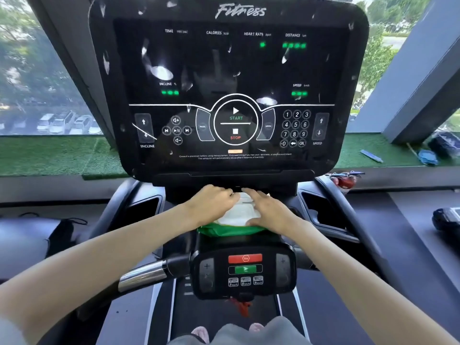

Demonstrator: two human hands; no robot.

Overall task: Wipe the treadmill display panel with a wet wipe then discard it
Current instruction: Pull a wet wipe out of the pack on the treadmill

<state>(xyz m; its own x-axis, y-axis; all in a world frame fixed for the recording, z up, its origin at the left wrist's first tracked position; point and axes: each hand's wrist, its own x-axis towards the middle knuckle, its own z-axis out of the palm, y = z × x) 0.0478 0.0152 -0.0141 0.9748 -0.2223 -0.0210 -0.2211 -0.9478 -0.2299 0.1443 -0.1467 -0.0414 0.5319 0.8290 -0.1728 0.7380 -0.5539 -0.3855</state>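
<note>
Console ledge (239,242) below the display: green-and-white wipe pack (239,220) lies flat on it, centred. Behind the treadmill, a turf-covered sill (49,155) runs along the window. At its right end are a flat blue strip (372,155) and a blue bundle (428,157), both too blurred to identify.

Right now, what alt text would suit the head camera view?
A person's left hand and right hand lie on a green-and-white wet wipe pack below a treadmill display panel flecked with white smears. Windows behind show trees and parked cars.
</note>
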